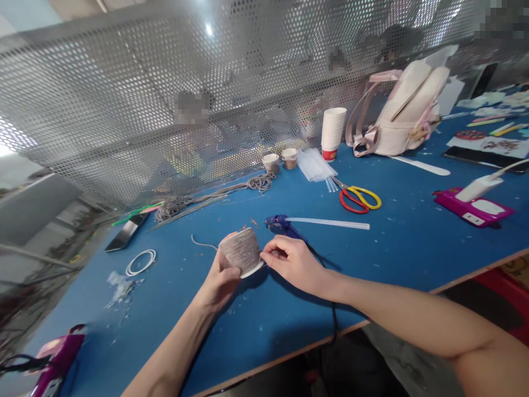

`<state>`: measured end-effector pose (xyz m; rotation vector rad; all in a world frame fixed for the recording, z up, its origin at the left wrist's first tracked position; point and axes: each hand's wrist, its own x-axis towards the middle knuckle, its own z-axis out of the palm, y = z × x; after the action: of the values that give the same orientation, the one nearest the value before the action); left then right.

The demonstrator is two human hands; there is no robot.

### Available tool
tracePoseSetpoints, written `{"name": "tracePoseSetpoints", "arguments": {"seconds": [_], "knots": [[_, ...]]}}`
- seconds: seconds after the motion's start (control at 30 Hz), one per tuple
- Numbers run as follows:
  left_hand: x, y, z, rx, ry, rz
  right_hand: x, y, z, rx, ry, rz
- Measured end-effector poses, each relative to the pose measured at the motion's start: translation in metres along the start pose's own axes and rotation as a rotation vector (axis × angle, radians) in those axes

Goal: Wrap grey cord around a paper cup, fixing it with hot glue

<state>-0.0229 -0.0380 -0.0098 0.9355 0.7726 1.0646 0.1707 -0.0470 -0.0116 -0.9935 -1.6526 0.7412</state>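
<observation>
My left hand (218, 280) grips a paper cup wrapped in grey string (242, 251), held on its side just above the blue table (405, 242). A loose end of the string (200, 242) trails off to the left. My right hand (291, 262) pinches at the cup's rim on the right side, fingers pressed together. Just behind my right hand lies a blue hot glue gun (283, 224) with a clear glue stick (330, 223) poking out to the right; its black cord runs under my right wrist toward the table's near edge.
Red-and-yellow scissors (359, 198), a stack of paper cups (333, 132), two string-wrapped cups (280, 160), a string bundle (215, 196) and a pink backpack (407, 110) lie farther back. A phone (126, 233) and white ring (140, 261) sit left. A perforated metal screen (124, 99) bounds the rear.
</observation>
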Motion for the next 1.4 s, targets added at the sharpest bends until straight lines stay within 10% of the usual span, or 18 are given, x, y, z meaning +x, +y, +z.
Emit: {"name": "tracePoseSetpoints", "arguments": {"seconds": [1.4], "knots": [[0.001, -0.001, 0.019, -0.037, 0.201, 0.018, -0.003, 0.001, 0.003, -0.145, -0.044, -0.005]]}}
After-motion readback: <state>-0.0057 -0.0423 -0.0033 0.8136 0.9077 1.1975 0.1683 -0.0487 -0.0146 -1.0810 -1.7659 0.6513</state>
